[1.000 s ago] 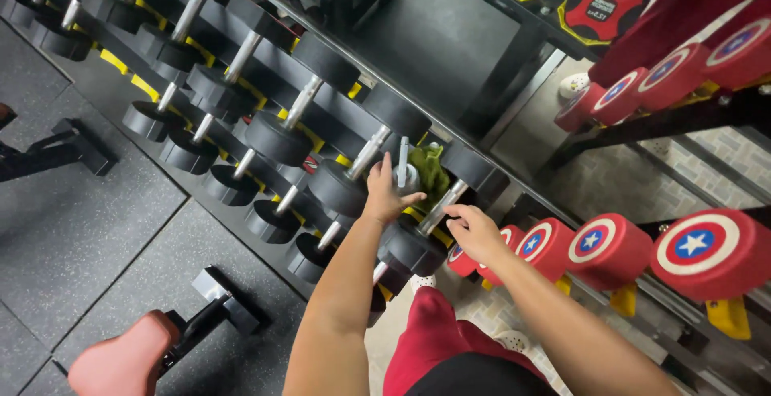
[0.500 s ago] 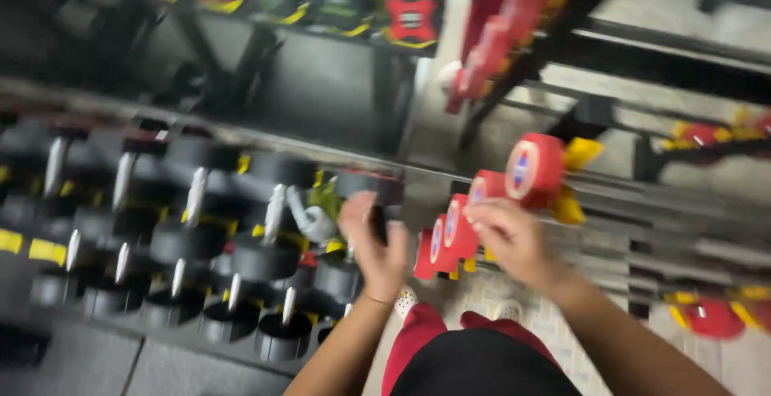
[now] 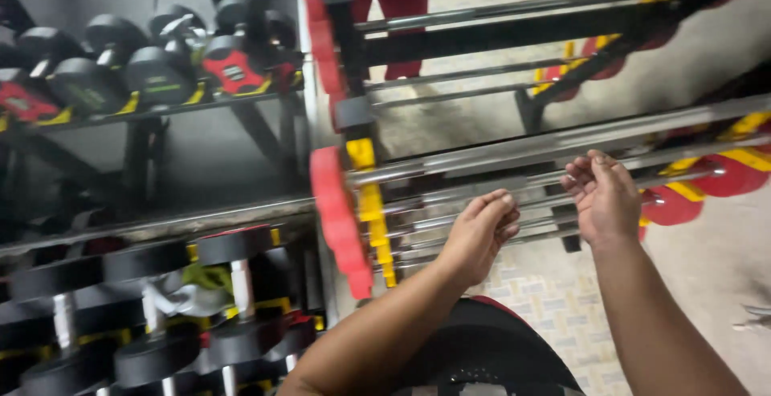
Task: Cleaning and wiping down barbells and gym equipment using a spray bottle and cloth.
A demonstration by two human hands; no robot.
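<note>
— Where are our hands?
— Our left hand (image 3: 480, 231) is loosely curled and our right hand (image 3: 604, 195) half open, both holding nothing, just in front of the steel barbells (image 3: 514, 173) racked crosswise.
— And beside us?
— Black dumbbells (image 3: 152, 300) on their rack, lower left.

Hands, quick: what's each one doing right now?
Left hand: fingers curled, at the steel bars, grip cannot be told.
Right hand: loosely open, holding nothing.
</note>
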